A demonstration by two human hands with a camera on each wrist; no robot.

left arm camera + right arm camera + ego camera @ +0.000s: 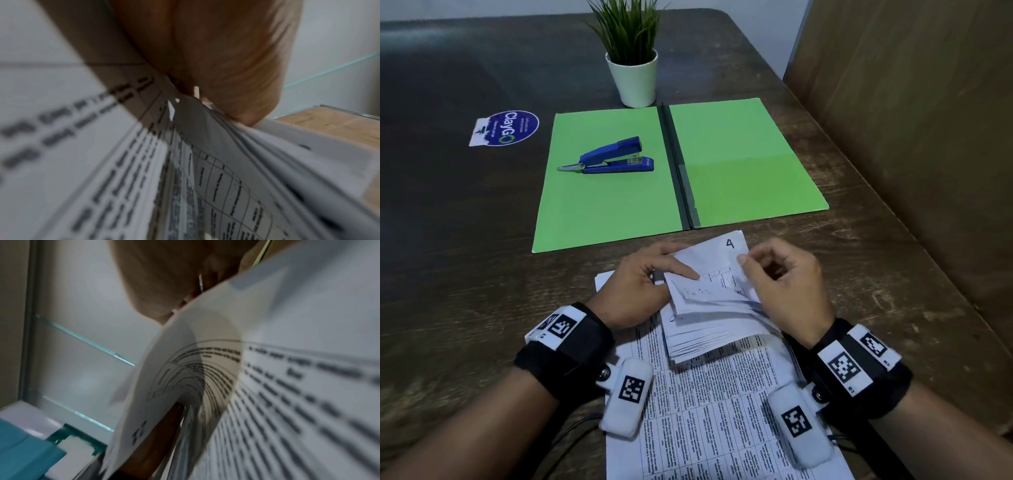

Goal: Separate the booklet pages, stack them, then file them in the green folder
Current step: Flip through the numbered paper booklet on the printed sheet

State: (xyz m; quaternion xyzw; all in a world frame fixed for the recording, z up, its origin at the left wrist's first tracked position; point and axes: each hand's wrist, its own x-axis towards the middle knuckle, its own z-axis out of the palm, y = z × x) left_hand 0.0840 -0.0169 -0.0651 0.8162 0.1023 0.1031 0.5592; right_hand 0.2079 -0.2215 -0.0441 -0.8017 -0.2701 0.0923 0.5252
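At six o'clock on the surface (482, 274), your left hand (640, 287) pins the booklet (709, 301) while your right hand (780, 281) pinches its top page; pulled askew, that page could tear. Beyond, at twelve o'clock, the green folder (739, 164) lies open.

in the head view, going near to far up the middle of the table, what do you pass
Loose printed sheets → booklet, gripped by the left hand and right hand → open green folder with the blue stapler on its left half → potted plant.
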